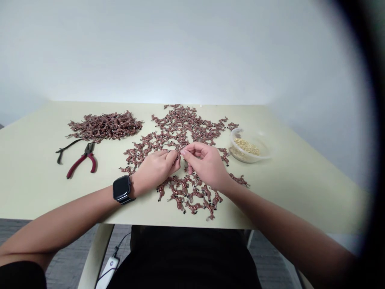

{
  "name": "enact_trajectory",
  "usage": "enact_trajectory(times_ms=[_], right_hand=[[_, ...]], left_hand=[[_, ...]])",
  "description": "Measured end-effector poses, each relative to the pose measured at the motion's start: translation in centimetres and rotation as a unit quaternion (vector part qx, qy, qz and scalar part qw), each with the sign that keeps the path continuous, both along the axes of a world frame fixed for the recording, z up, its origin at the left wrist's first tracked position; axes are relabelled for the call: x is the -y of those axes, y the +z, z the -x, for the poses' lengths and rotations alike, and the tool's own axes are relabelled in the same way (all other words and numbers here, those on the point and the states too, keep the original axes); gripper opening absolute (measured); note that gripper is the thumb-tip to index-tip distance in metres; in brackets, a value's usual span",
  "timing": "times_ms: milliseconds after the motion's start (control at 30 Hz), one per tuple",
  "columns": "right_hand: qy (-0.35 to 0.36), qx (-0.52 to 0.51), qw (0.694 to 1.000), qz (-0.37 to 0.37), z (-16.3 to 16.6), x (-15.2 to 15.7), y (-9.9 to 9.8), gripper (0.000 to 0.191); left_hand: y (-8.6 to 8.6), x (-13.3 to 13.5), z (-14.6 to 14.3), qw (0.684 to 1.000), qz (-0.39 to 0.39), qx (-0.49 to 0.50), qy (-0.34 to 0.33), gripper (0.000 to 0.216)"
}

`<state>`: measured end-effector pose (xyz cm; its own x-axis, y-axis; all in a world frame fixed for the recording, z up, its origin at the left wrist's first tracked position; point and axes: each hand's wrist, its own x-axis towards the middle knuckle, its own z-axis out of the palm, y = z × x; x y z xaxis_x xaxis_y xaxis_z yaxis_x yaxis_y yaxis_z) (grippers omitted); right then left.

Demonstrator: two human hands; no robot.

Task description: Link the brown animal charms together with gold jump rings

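My left hand (pixel 158 166) and my right hand (pixel 204 162) meet fingertip to fingertip over the middle of a pale table (pixel 30 168). Both are pinched closed on a small brown piece between them, too small to make out. Under and around them lies a wide spread of small brown figure-shaped pieces (pixel 183 132). A black smartwatch (pixel 122 188) sits on my left wrist.
A second heap of the brown pieces (pixel 105 126) lies at the back left. Red-handled pliers (pixel 82 159) and a black tool (pixel 66 148) rest left of the hands. A clear plastic bowl (pixel 248 145) of tiny pale bits stands to the right.
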<state>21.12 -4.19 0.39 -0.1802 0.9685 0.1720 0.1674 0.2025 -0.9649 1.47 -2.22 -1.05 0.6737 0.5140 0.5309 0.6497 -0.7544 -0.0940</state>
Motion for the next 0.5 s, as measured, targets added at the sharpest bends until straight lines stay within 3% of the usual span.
enact_trajectory(times_ms=[100,500], right_hand=[[0.033,-0.046,0.997,0.046,-0.22,-0.39,0.0,0.029],[0.05,-0.12,0.985,0.117,-0.43,-0.93,-0.44,0.031]], left_hand=[[-0.11,-0.13,0.06,1.0,-0.01,-0.007,0.002,0.025],[-0.16,0.07,-0.04,0.999,0.038,0.015,0.011,0.023]])
